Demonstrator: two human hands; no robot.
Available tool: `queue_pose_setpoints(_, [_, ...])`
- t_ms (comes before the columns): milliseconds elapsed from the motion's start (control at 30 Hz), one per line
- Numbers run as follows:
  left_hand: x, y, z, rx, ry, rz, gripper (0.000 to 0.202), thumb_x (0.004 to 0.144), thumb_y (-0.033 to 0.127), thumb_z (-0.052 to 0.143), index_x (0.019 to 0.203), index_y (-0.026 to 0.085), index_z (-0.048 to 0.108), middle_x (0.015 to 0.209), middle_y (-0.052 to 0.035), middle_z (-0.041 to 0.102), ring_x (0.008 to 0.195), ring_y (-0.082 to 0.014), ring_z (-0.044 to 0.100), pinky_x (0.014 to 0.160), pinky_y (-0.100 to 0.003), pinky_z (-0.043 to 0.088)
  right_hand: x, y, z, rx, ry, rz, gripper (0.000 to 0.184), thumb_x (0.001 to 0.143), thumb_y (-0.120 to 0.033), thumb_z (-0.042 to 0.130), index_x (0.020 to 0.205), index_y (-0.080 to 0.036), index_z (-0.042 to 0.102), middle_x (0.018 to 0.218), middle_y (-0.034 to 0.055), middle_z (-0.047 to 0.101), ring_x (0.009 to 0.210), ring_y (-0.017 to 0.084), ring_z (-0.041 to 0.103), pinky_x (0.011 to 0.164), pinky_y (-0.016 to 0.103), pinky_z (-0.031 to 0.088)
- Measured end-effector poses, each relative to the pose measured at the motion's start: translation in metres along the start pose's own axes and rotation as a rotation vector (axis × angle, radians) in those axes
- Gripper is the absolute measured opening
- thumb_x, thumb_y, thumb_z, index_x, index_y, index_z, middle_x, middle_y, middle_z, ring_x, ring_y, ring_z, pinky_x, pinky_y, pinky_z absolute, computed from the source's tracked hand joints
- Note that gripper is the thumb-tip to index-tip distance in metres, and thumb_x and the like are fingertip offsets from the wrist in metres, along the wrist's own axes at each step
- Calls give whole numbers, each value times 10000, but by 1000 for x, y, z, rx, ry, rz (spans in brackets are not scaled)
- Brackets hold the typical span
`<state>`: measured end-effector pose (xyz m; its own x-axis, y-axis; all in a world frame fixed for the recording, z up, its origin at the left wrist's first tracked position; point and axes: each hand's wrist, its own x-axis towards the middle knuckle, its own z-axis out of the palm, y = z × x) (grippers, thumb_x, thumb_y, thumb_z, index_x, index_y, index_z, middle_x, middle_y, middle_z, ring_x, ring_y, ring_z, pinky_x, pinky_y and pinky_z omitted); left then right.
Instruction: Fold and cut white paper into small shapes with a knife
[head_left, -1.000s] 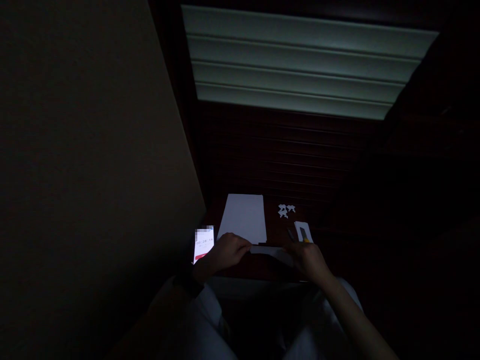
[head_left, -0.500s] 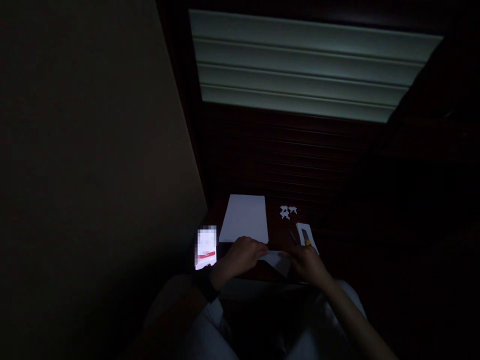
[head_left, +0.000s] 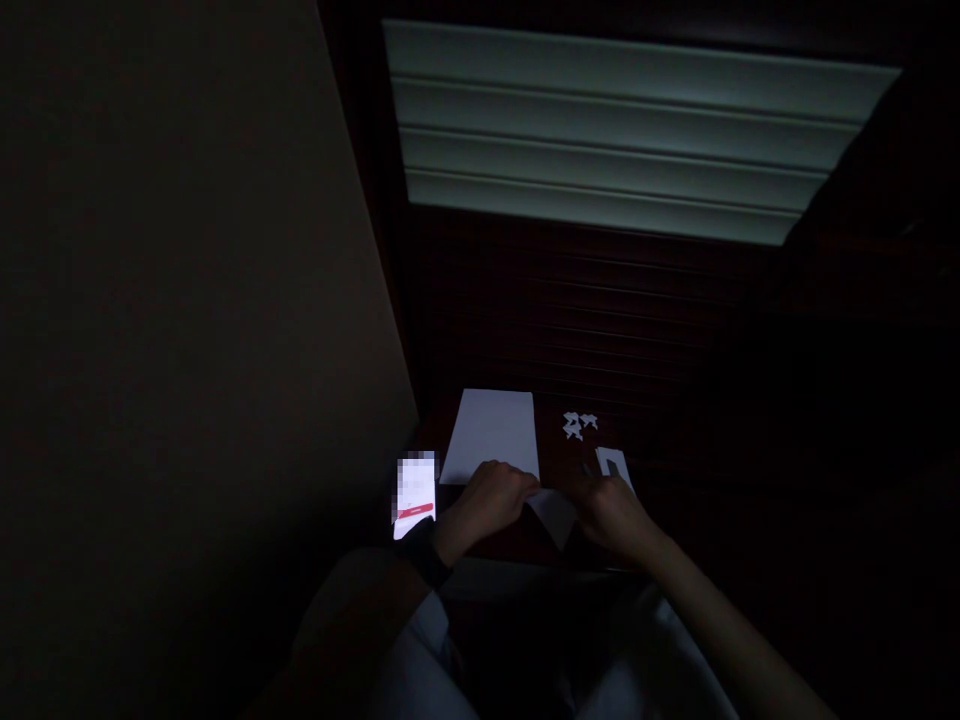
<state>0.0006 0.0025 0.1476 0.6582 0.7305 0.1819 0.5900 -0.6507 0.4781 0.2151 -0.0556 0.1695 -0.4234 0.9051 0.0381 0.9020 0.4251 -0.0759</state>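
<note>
A small sheet of white paper (head_left: pixel 553 518) is held between my two hands above the front of a dark table. My left hand (head_left: pixel 498 492) pinches its left edge, a dark band on the wrist. At the paper's right edge my right hand (head_left: pixel 611 512) is closed on it, fingertips in shadow. Just beyond my left hand lies a stack of large white paper (head_left: pixel 493 435). Several small folded white paper shapes (head_left: pixel 577 425) sit at the back right. A utility knife (head_left: pixel 614 469) rests on small white sheets (head_left: pixel 622 462), partly hidden by my right hand.
On the left stands a lit phone (head_left: pixel 416 490), its screen partly blurred out. A plain wall (head_left: pixel 225 300) rises along the left. Behind the table is a dark slatted panel with a pale louvred section (head_left: pixel 600 130) above. My knees are under the table's front edge.
My right hand has shifted slightly forward and now covers the knife's yellow part. The held paper has turned a little, with less of it showing. The view has shifted slightly.
</note>
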Motion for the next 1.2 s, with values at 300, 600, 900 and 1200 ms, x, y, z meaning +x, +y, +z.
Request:
queue_pose_setpoints(300, [-2, -41, -6, -313, 2, -132, 242, 826, 328, 546, 868, 186, 737, 822, -41, 731, 733, -188, 645, 639, -233, 421, -8, 36, 32, 620, 333, 247, 292, 824, -358, 552, 1065, -213, 632, 1029, 72, 673, 933, 215, 613, 823, 309, 436])
queue_pose_setpoints(600, [-5, -54, 18, -720, -83, -219, 303, 765, 395, 631, 870, 127, 724, 846, -86, 734, 782, -209, 671, 688, -262, 492, 24, 4, 74, 1406, 359, 459, 385, 736, -516, 636, 771, -133, 645, 715, 62, 652, 643, 184, 585, 584, 278, 441])
queue_pose_setpoints(900, [-40, -99, 12, -835, -94, -435, 323, 703, 409, 686, 830, 113, 707, 813, -110, 729, 747, -211, 683, 701, -312, 530, 18, 24, 84, 1251, 375, 506, 397, 704, -529, 641, 686, -133, 648, 640, 29, 608, 571, 148, 519, 521, 248, 382])
queue_pose_setpoints(1200, [-32, -57, 48, -825, -186, -360, 397, 720, 497, 649, 674, 106, 696, 653, -54, 691, 614, -178, 624, 560, -248, 443, 32, 1, 99, 1171, 279, 471, 412, 739, -537, 597, 702, -132, 661, 644, 32, 638, 570, 150, 546, 524, 240, 403])
